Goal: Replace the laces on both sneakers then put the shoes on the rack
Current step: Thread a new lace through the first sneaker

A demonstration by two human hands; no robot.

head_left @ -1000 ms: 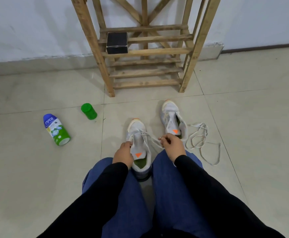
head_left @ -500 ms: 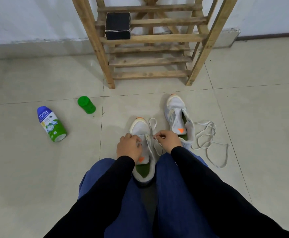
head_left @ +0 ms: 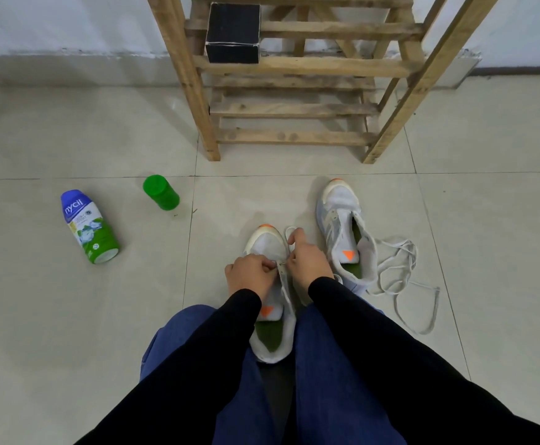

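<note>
Near sneaker btwn knees; 2nd sneaker right, loose lace beside; rack behind.

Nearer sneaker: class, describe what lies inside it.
In the nearer sneaker, a green insole shows at the heel opening. Farther forward, its tongue, left hand and right hand hide the interior.

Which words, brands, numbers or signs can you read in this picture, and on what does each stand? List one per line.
"nycil": white letters on the blue top of the bottle lying on its side.
Smaller print on the bottle's green and white label: too small to read.
Orange triangle, no words: on the tongues of the near sneaker and the far sneaker.
Black box and green tub: no text readable.
</note>
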